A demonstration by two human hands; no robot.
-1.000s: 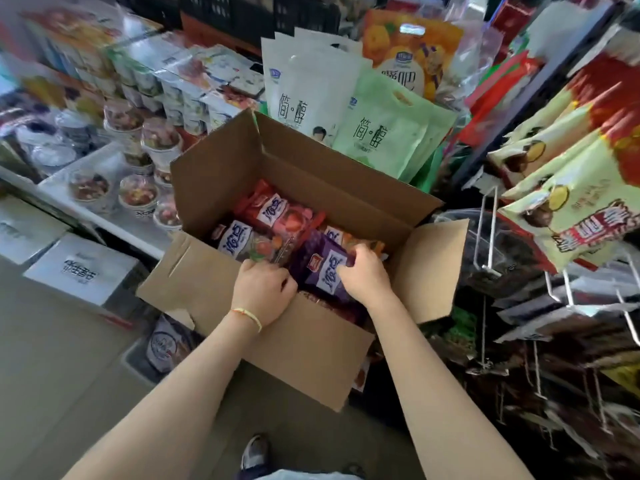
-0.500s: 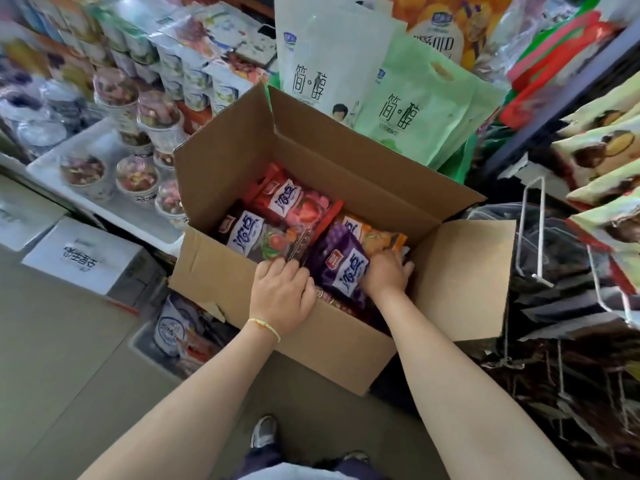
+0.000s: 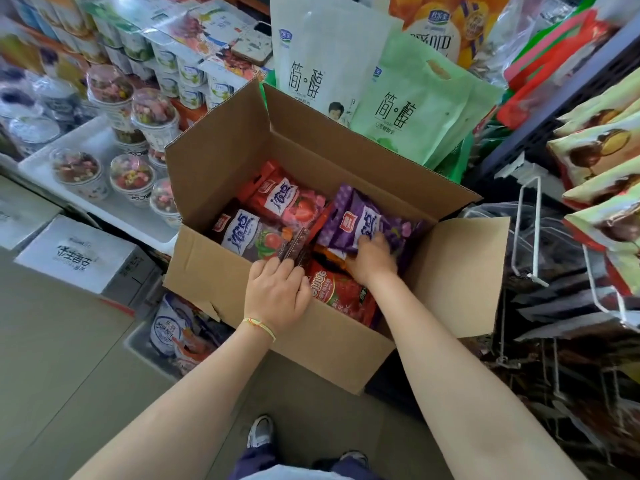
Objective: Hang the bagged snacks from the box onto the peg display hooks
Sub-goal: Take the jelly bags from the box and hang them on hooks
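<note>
A purple snack bag (image 3: 363, 220) is tilted up in the open cardboard box (image 3: 221, 161), above the red bags (image 3: 287, 199) still packed there. A slip back into the box could be caused by a grip on slick film, and neighbouring bags may be dragged out. The bag's lower edge is clasped by the right hand (image 3: 372, 256) (fingers curled, blurred). The left hand (image 3: 277, 292) is pinched on a dark bag edge (image 3: 294, 249). Empty peg hooks (image 3: 530, 230) are seen to the right.

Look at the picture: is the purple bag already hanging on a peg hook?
No: the purple bag is still inside the box, gripped by the right hand, while the wire hooks at right are bare.
</note>
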